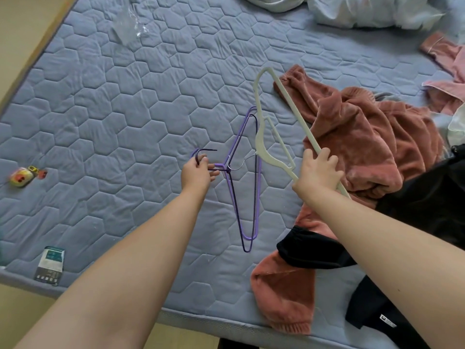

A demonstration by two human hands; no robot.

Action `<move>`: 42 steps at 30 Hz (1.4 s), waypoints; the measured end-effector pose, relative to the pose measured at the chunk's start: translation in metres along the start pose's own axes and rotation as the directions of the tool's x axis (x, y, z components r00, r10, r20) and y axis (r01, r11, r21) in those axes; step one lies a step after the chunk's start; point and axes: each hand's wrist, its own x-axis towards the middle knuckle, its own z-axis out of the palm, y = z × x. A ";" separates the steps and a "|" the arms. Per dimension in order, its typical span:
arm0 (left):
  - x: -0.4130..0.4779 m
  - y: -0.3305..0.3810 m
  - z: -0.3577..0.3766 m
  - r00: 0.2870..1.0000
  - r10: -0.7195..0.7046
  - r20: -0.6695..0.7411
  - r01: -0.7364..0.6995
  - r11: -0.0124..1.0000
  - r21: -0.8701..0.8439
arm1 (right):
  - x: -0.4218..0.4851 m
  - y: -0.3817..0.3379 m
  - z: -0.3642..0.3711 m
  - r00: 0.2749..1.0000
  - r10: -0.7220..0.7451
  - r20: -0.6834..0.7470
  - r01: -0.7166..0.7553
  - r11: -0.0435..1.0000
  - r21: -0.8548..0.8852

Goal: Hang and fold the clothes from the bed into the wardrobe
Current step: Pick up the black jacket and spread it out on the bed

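Left hand (197,172) has its fingers curled round the hook ends of two purple wire hangers (256,197) over the quilted bed (113,109); right hand (318,172) has its fingers wrapped round the straight bar of a white hanger (260,139); rust fleece garment (357,137) and black garment (427,197) lie crumpled on the bed, to the right.

purple hangers (227,169): 2 | white hanger (260,142): 1 | hands (197,173) (318,170): 2

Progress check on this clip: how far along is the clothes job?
Nothing looks done: no garment hung or folded. In hand: left hand grips purple hangers, right hand grips white hanger. Left: rust fleece, black garment and pink garment lie on the bed.
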 end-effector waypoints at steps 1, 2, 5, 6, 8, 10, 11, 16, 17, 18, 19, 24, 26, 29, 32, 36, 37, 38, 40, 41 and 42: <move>0.001 0.000 -0.002 0.999 -0.043 0.000 0.043 0.998 -0.050 | 0.000 0.001 0.001 1.000 0.013 0.025 -0.014 1.000 0.023; 0.002 0.000 -0.003 0.997 -0.081 0.016 0.082 0.993 -0.087 | -0.001 0.001 0.002 0.998 0.026 0.052 -0.029 0.998 0.060; -0.004 -0.003 -0.003 0.969 -0.205 0.140 0.211 0.977 -0.028 | -0.005 0.000 0.008 0.992 0.057 0.115 -0.080 0.976 0.203; -0.007 -0.006 -0.002 0.952 -0.252 0.176 0.248 0.968 0.043 | -0.006 0.000 0.010 0.987 0.061 0.147 -0.098 0.960 0.263; -0.014 -0.011 0.000 0.919 -0.330 0.216 0.297 0.939 0.172 | -0.008 0.001 0.013 0.971 0.029 0.239 -0.125 0.909 0.397; -0.021 -0.011 0.008 0.903 -0.347 0.254 0.305 0.933 0.192 | -0.010 0.006 0.014 0.936 -0.038 0.349 -0.166 0.828 0.536; -0.026 -0.009 0.014 0.899 -0.333 0.285 0.299 0.941 0.155 | -0.011 0.011 0.014 0.918 -0.062 0.393 -0.199 0.784 0.588; -0.064 0.002 0.060 0.861 -0.264 0.435 0.235 0.964 0.120 | -0.019 0.056 0.018 0.922 -0.043 0.385 -0.280 0.616 0.737; -0.075 0.003 0.072 0.845 -0.265 0.464 0.215 0.964 0.158 | -0.020 0.069 0.018 0.925 -0.026 0.380 -0.305 0.545 0.780; -0.086 0.003 0.084 0.829 -0.267 0.491 0.190 0.961 0.203 | -0.020 0.083 0.018 0.927 -0.020 0.376 -0.318 0.490 0.812; -0.096 0.002 0.098 0.815 -0.273 0.511 0.164 0.955 0.247 | -0.020 0.099 0.018 0.930 -0.026 0.366 -0.313 0.465 0.828; -0.157 -0.010 0.183 0.790 -0.273 0.549 0.127 0.949 0.289 | -0.026 0.196 0.020 0.938 -0.058 0.341 -0.290 0.403 0.868; -0.185 -0.023 0.219 0.767 -0.285 0.574 0.159 0.952 0.261 | -0.029 0.241 0.022 0.943 -0.046 0.330 -0.291 0.372 0.881; -0.225 -0.051 0.280 0.710 -0.342 0.615 0.172 0.932 0.319 | -0.033 0.316 0.031 0.955 0.040 0.295 -0.292 0.322 0.901; -0.256 -0.084 0.346 0.731 -0.330 0.598 0.009 0.880 0.475 | -0.036 0.393 0.043 0.946 0.176 0.272 -0.314 0.290 0.904; -0.285 -0.124 0.428 0.751 -0.261 0.606 -0.143 0.832 0.536 | -0.032 0.483 0.067 0.907 0.340 0.249 -0.353 0.292 0.889; -0.289 -0.132 0.445 0.754 -0.252 0.607 -0.152 0.831 0.535 | -0.031 0.502 0.074 0.898 0.356 0.257 -0.367 0.286 0.885; -0.294 -0.139 0.463 0.757 -0.252 0.603 -0.146 0.834 0.532 | -0.031 0.520 0.082 0.894 0.357 0.271 -0.381 0.286 0.879; -0.301 -0.150 0.494 0.772 -0.261 0.580 -0.104 0.848 0.520 | -0.032 0.550 0.099 0.895 0.331 0.299 -0.401 0.307 0.863; -0.304 -0.154 0.509 0.790 -0.254 0.558 -0.080 0.860 0.504 | -0.033 0.562 0.107 0.896 0.320 0.307 -0.408 0.327 0.852; -0.305 -0.157 0.523 0.813 -0.238 0.531 -0.057 0.876 0.480 | -0.033 0.573 0.113 0.896 0.316 0.311 -0.416 0.357 0.836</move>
